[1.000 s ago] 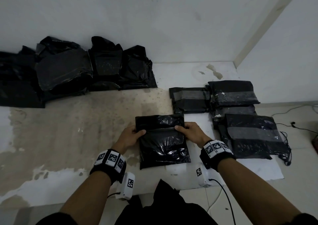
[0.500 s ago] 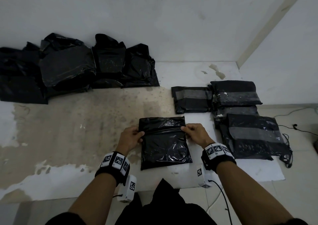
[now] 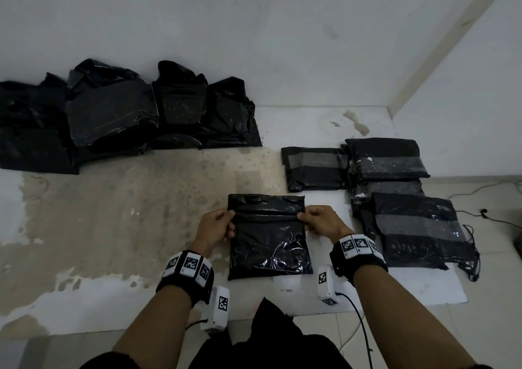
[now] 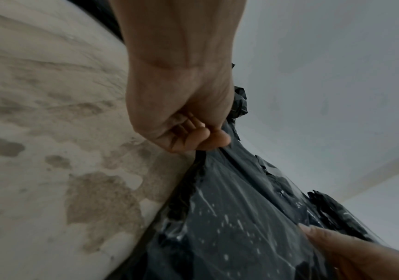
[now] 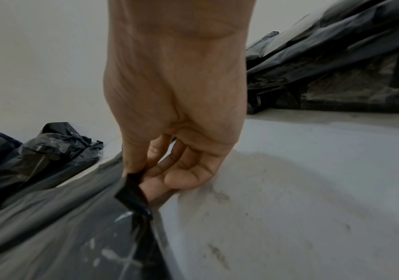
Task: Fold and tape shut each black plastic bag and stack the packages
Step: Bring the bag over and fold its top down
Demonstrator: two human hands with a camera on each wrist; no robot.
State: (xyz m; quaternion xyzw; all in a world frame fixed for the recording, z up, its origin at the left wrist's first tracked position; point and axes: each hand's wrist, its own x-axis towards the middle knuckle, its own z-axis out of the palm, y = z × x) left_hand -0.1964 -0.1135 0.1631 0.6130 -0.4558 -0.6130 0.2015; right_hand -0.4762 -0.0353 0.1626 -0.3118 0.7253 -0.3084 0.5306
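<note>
A black plastic bag (image 3: 268, 238) lies flat on the floor in front of me, its top flap standing past a crease. My left hand (image 3: 219, 224) pinches the bag's left edge at that crease. My right hand (image 3: 317, 222) pinches the right edge at the same height. The left wrist view shows curled fingers (image 4: 203, 138) on the black film (image 4: 229, 217). The right wrist view shows thumb and fingers (image 5: 145, 174) clamped on a folded corner of the bag (image 5: 131, 195). Taped packages (image 3: 406, 199) lie stacked to the right.
Several loose, unfolded black bags (image 3: 118, 114) are heaped against the back wall at the left. One taped package (image 3: 313, 168) lies apart, left of the stack. Cables (image 3: 485, 216) trail on the tiles at far right. The floor (image 3: 113, 213) is stained and patchy.
Both hands have slid outward from the top of the bag to its side edges, and the top flap that was pressed down now stands up past the crease.
</note>
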